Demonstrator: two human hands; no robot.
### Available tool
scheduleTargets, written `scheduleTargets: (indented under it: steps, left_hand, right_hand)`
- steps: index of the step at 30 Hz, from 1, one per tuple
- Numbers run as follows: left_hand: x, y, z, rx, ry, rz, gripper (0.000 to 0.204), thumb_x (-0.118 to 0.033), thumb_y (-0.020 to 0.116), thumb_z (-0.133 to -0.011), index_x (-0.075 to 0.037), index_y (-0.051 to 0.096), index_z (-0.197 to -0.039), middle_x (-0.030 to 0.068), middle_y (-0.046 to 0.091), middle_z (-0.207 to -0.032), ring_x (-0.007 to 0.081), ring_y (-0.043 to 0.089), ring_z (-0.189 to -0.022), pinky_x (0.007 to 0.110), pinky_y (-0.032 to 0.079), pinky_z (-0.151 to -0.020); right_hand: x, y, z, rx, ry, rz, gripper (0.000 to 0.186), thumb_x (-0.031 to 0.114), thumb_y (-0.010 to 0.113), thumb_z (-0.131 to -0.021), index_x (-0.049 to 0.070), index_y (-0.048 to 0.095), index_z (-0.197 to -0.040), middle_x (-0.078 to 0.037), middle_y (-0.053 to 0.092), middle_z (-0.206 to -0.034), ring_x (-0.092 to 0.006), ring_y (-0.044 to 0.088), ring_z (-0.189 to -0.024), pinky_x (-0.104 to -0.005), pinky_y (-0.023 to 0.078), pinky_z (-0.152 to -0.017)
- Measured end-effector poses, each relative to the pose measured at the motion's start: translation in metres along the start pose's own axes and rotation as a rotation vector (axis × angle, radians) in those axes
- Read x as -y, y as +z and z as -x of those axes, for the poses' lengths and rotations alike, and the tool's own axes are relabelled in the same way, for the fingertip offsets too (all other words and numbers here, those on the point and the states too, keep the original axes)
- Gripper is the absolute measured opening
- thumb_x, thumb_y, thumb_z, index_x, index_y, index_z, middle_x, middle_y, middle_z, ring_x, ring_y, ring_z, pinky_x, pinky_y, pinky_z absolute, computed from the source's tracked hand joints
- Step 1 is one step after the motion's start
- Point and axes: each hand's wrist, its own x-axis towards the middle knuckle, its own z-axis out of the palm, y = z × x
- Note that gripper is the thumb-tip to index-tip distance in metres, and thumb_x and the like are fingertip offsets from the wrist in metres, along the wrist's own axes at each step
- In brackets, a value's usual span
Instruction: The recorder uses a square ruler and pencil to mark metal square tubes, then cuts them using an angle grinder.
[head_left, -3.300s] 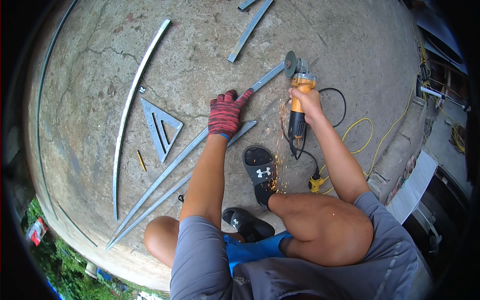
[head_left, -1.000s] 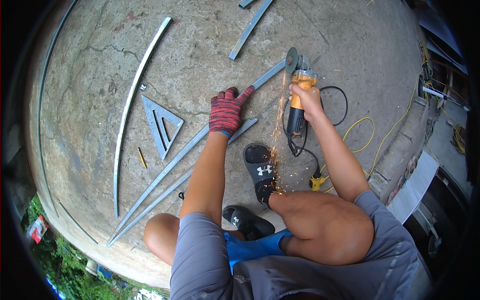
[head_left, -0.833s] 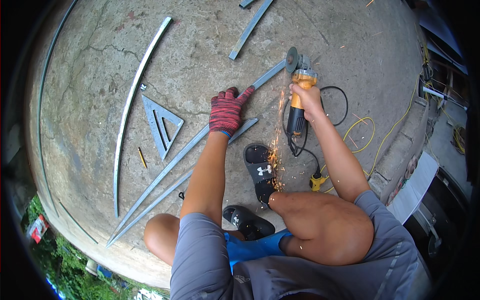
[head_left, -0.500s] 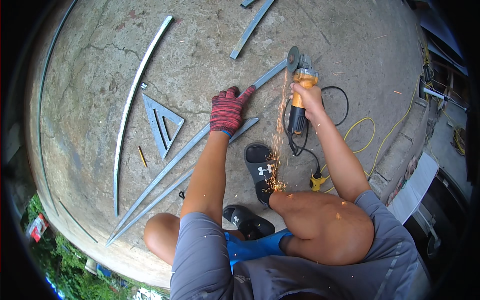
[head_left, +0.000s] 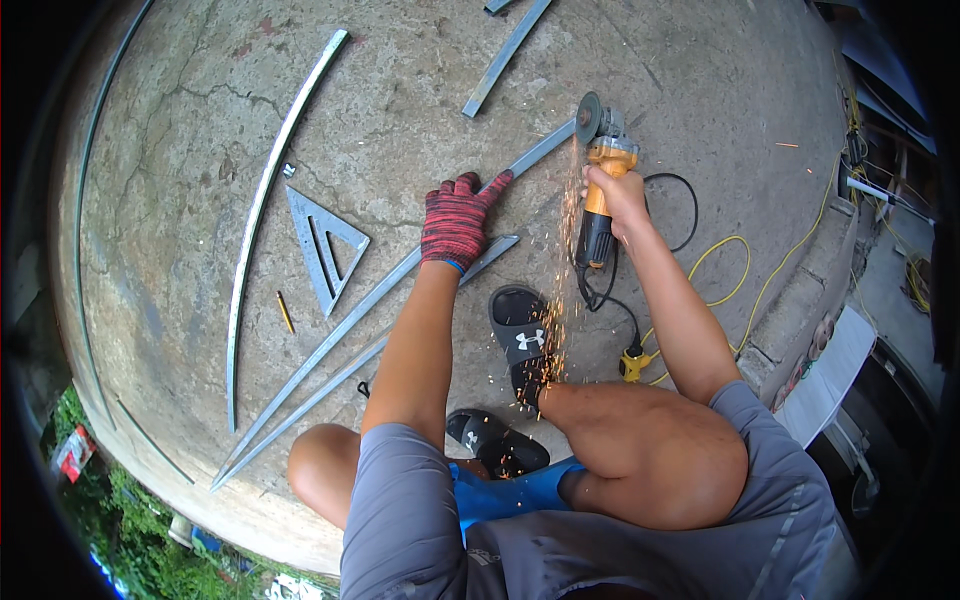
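My right hand (head_left: 622,200), bare, is wrapped round the body of a yellow and black angle grinder (head_left: 612,155). Its disc (head_left: 589,117) meets the far end of a long grey metal bar (head_left: 350,325), and orange sparks (head_left: 558,300) stream from there down toward my sandal. In a red and black knit glove, my left hand (head_left: 455,225) presses on the same bar, fingers over it, a short way from the disc. A second metal bar (head_left: 480,260) runs beneath my left wrist, close beside the first.
A triangular speed square (head_left: 328,250), a pencil (head_left: 285,312) and a long shiny metal strip (head_left: 270,190) lie to the left. Another short bar (head_left: 505,58) is at the top. The grinder's black cord joins a yellow extension cord (head_left: 748,262) on the right, near a concrete ledge (head_left: 790,310).
Both hands, the grinder and the bar are almost in the same place. The spark stream has shifted slightly and spreads more loosely over the sandals.
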Motion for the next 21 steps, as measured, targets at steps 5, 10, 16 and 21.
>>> scheduleTargets:
  steps: [5, 10, 16, 21]
  left_hand:
    - [0.0026, 0.0027, 0.0008, -0.018, 0.006, 0.002, 0.076, -0.008, 0.061, -0.092, -0.037, 0.044, -0.160, 0.0141, 0.057, -0.145, 0.0341, 0.058, -0.127, 0.049, 0.042, -0.109]
    - [0.0010, 0.0008, -0.0001, -0.011, 0.007, 0.004, 0.076, -0.008, 0.061, -0.092, -0.037, 0.044, -0.160, 0.0141, 0.057, -0.145, 0.0341, 0.058, -0.127, 0.049, 0.042, -0.109]
    - [-0.0012, -0.0023, 0.0001, -0.010, 0.004, 0.011, 0.074, -0.007, 0.060, -0.093, -0.037, 0.046, -0.159, 0.0138, 0.058, -0.144, 0.0338, 0.059, -0.126, 0.049, 0.043, -0.109]
    - [0.0006, 0.0002, 0.0006, -0.046, 0.013, 0.010, 0.073, -0.008, 0.060, -0.093, -0.037, 0.047, -0.159, 0.0134, 0.059, -0.143, 0.0336, 0.059, -0.124, 0.049, 0.043, -0.109]
  right_hand:
    - [0.0008, 0.0025, 0.0065, -0.005, 0.014, -0.003, 0.026, 0.013, 0.083, -0.084, -0.003, 0.071, -0.101, -0.008, 0.072, -0.086, -0.0177, 0.070, -0.067, -0.0320, 0.056, -0.059]
    - [-0.0032, -0.0011, 0.0044, 0.009, 0.023, 0.026, 0.032, 0.015, 0.082, -0.086, -0.002, 0.068, -0.109, -0.009, 0.072, -0.090, -0.0181, 0.071, -0.070, -0.0320, 0.057, -0.061]
    - [-0.0063, -0.0027, 0.0018, 0.014, 0.022, 0.019, 0.031, 0.015, 0.082, -0.086, -0.001, 0.068, -0.108, -0.008, 0.072, -0.089, -0.0175, 0.070, -0.070, -0.0324, 0.057, -0.061]
    - [-0.0044, -0.0008, 0.0058, 0.008, 0.022, 0.021, 0.030, 0.016, 0.082, -0.086, -0.001, 0.068, -0.106, -0.008, 0.071, -0.087, -0.0174, 0.070, -0.068, -0.0335, 0.058, -0.060]
